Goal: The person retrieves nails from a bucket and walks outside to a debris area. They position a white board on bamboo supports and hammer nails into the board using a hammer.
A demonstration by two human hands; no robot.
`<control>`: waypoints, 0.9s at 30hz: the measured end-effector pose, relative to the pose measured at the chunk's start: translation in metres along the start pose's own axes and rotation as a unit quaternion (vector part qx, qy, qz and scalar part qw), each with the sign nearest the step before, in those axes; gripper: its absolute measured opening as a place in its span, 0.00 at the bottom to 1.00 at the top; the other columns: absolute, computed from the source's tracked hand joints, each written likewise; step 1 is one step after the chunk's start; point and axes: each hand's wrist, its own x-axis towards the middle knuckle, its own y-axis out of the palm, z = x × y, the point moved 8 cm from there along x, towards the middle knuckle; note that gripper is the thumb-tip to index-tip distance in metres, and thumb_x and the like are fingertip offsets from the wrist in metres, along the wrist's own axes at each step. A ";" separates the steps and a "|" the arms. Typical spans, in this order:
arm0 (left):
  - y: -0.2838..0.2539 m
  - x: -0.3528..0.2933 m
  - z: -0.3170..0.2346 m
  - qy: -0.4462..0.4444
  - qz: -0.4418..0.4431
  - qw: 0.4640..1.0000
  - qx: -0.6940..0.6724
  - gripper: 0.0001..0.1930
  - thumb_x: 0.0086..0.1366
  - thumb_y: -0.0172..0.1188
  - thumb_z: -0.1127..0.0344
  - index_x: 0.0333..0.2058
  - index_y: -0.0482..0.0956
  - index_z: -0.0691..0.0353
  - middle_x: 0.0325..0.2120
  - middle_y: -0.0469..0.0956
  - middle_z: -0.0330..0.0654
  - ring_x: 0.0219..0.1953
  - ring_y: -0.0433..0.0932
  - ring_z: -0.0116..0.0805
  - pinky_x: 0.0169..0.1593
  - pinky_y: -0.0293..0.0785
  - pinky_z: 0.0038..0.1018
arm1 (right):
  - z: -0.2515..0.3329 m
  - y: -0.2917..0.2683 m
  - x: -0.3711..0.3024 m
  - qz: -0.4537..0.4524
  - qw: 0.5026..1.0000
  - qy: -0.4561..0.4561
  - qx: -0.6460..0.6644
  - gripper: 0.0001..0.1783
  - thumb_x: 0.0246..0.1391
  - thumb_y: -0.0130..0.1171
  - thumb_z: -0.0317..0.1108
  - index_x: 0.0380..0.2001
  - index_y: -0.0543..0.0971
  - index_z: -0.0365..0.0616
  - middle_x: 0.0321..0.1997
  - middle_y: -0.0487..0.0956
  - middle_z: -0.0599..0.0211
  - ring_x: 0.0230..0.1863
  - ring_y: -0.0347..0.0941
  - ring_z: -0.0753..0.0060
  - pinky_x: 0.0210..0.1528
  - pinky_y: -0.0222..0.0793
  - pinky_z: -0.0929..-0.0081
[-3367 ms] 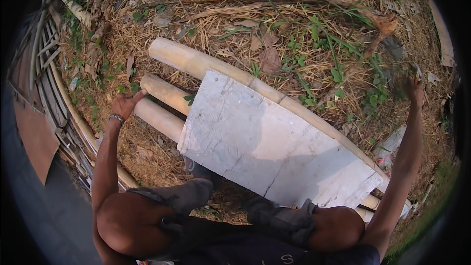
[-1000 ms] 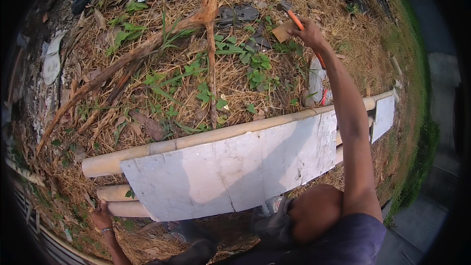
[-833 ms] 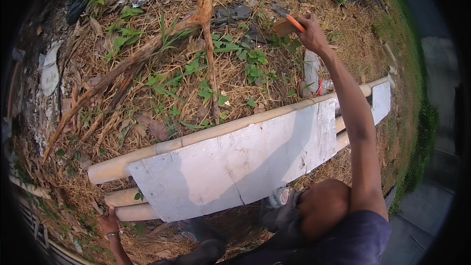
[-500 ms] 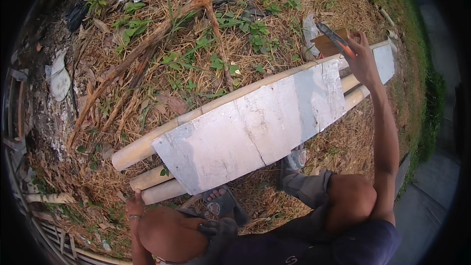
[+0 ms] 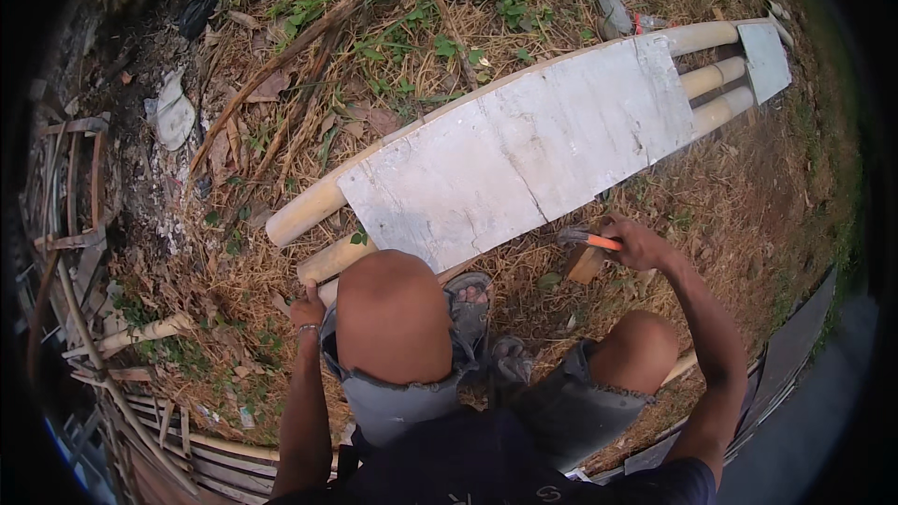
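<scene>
Straw-littered ground (image 5: 711, 196), bamboo poles laid across it.
From where I stand: three bamboo poles (image 5: 713, 78) side by side on dry grass, carrying a big whitish sheet (image 5: 514, 159) across most of their length, plus a smaller pale panel (image 5: 766, 61) over their right ends. Up past them, on the same ground: forked dry branch (image 5: 346, 7), crumpled clear plastic (image 5: 612, 2), black plastic scrap (image 5: 196, 15), flat white scrap (image 5: 175, 110), material unclear. Another bamboo length (image 5: 145, 334), lower left.
</scene>
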 end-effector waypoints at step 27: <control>-0.297 -0.088 -0.043 0.268 -0.139 0.953 0.019 0.23 0.67 0.57 0.59 0.18 0.67 0.70 0.10 0.60 0.42 0.15 0.55 0.34 0.23 0.55 0.38 | -0.108 0.095 -0.022 -0.473 0.880 0.018 0.035 0.24 0.47 0.68 0.54 0.31 0.80 0.43 0.41 0.67 0.61 0.34 0.72 0.56 0.34 0.70 0.58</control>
